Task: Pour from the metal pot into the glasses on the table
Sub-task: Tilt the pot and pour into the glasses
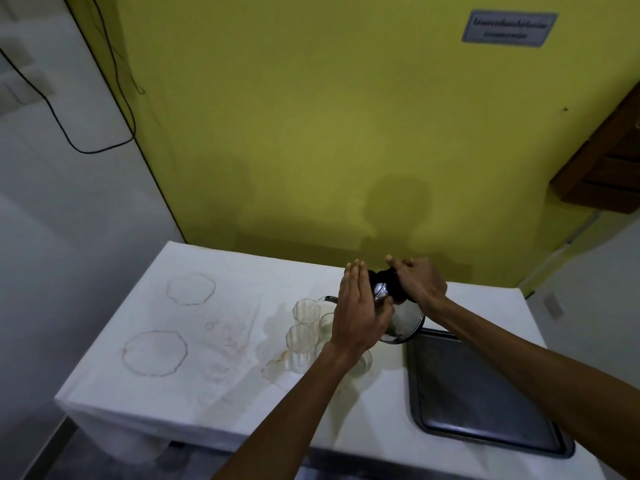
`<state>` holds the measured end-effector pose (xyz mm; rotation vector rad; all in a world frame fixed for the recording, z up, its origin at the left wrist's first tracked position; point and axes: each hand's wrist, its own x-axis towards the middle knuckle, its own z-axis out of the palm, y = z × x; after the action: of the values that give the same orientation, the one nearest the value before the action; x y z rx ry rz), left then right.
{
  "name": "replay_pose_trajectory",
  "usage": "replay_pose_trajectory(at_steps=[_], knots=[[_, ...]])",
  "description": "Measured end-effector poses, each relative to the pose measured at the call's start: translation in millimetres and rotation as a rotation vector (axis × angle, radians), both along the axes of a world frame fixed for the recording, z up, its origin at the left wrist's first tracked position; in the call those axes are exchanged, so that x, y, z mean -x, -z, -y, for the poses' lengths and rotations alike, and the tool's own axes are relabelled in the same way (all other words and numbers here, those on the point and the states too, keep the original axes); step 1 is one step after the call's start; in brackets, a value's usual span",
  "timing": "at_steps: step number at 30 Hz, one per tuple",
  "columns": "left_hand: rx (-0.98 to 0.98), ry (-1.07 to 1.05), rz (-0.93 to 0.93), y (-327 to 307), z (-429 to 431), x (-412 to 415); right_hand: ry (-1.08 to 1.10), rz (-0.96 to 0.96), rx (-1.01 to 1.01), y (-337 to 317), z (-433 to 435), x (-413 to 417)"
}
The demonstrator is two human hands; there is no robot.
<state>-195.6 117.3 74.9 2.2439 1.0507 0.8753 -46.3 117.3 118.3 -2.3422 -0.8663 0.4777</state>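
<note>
Metal pot (403, 318) tilted, spout toward glasses (304, 329) just beyond left fingers; right hand (417, 284) clenched round its black handle (389, 284); left hand (358, 315) flat, fingers straight, pressed against pot's side; grey tray (481, 393) beneath right wrist; stained white cloth (180, 341).

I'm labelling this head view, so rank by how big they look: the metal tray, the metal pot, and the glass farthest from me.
1. metal tray, largest by far.
2. metal pot, partly hidden by hands.
3. farthest glass, smallest.
</note>
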Motion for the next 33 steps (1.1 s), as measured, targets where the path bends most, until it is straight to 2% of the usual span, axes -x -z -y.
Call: replay_pose_trajectory(at_steps=[33], knots=[[0.033,-0.008,0.035,-9.3,-4.2,-2.9,0.004,0.009,-0.025,-14.0,-1.4,0.6]])
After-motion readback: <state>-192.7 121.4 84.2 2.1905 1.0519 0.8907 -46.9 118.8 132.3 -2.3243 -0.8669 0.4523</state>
